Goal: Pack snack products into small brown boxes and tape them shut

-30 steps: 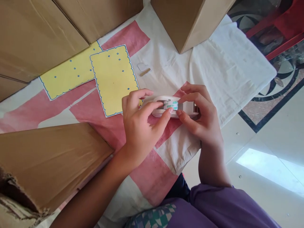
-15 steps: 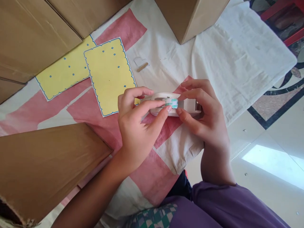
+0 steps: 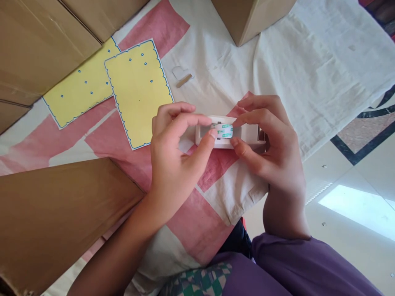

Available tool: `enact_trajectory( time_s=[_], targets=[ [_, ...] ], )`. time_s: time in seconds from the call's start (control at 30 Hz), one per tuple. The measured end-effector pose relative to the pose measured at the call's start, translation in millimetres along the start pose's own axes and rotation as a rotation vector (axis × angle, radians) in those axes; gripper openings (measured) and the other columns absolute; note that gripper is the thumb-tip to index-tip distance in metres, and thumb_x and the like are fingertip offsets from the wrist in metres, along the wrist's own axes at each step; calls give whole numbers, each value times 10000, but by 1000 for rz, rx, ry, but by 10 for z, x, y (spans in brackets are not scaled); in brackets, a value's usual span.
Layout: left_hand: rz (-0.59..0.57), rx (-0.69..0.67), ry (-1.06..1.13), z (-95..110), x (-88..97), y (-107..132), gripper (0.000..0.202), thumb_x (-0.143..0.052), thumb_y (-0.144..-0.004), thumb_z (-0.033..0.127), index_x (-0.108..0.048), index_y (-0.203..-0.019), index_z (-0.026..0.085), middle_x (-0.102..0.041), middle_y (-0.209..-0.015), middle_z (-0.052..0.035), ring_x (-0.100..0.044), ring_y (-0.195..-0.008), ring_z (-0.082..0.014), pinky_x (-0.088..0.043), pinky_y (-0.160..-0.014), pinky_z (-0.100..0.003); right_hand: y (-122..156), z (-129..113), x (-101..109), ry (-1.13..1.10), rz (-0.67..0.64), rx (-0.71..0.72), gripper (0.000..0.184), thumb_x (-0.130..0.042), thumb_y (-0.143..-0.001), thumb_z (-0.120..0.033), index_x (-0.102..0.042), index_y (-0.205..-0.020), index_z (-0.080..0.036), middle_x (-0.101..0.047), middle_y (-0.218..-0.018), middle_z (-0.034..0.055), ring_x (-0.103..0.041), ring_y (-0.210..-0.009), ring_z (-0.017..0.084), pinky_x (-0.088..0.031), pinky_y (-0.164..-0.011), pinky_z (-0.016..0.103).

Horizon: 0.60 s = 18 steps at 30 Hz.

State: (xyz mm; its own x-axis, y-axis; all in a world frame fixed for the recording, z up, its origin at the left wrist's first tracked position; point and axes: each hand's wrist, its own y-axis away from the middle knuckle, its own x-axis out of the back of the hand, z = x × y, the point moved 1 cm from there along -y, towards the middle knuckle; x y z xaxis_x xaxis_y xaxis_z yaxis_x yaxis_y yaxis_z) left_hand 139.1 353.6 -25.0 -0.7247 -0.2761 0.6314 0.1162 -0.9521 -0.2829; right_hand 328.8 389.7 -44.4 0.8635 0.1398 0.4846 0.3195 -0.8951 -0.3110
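Note:
A white tape dispenser (image 3: 243, 132) lies on the cloth with its serrated-looking end to the right. In its hollow sits a small roll of tape (image 3: 225, 130) with green print on its white core or label. My left hand (image 3: 175, 152) is closed at the roll's left end, thumb and index finger on it. From the right, my right hand (image 3: 270, 139) reaches over the dispenser, thumb and index finger closed about the roll's right end. Fingertips cover parts of the roll's edges.
Two yellow cards (image 3: 138, 94) with blue borders overlap on the red and white cloth (image 3: 216, 53). A small clear plastic piece with a brown strip (image 3: 184, 80) lies beyond my hands. Cardboard boxes stand at far left (image 3: 46, 41), near left (image 3: 68, 201) and at the back (image 3: 251, 18).
The tape roll now sits lower and flatter in the dispenser, whose inside shows more. Both hands still hold the roll. The view has shifted slightly.

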Motion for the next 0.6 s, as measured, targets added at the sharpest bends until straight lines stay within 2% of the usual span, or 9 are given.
enact_trajectory(
  time_s=[0.1, 0.27, 0.47, 0.6],
  targets=[
    [-29, -63, 13, -33, 29, -57, 147, -701, -973, 300, -758, -1101, 343, -635, -1250, -47, -634, -1249, -266, -551, -1064, -463, -7, -11, 1, -5, -4, 1, 110, -717, -911, -359, -705, -1018, -336, -642, -1282, 74, -595, -1299, 354, -453, -1181, 651],
    [-159, -121, 1, -52, 94, -194, 80, -710, -965, 324, -777, -994, 356, -655, -1231, -27, -666, -1197, -261, -562, -1001, -456, -10, 1, 4, -3, -7, 6, 123, -726, -909, -374, -701, -1024, -340, -645, -1278, 65, -592, -1291, 351, -465, -1171, 643],
    [-223, -126, -33, -72, 126, -290, 81, -710, -952, 272, -754, -948, 340, -681, -1202, -11, -663, -1205, -239, -588, -964, -435, -10, -4, 11, 18, -19, 10, 151, -716, -914, -383, -702, -1057, -334, -631, -1306, 73, -596, -1274, 344, -499, -1152, 626],
    [-219, -163, -11, -136, 125, -303, 48, -718, -960, 345, -754, -950, 315, -679, -1205, -10, -668, -1179, -240, -591, -967, -450, -34, -34, 5, 47, -62, 29, 214, -714, -924, -350, -707, -1138, -351, -603, -1344, 69, -611, -1258, 317, -533, -1131, 581]
  ],
)
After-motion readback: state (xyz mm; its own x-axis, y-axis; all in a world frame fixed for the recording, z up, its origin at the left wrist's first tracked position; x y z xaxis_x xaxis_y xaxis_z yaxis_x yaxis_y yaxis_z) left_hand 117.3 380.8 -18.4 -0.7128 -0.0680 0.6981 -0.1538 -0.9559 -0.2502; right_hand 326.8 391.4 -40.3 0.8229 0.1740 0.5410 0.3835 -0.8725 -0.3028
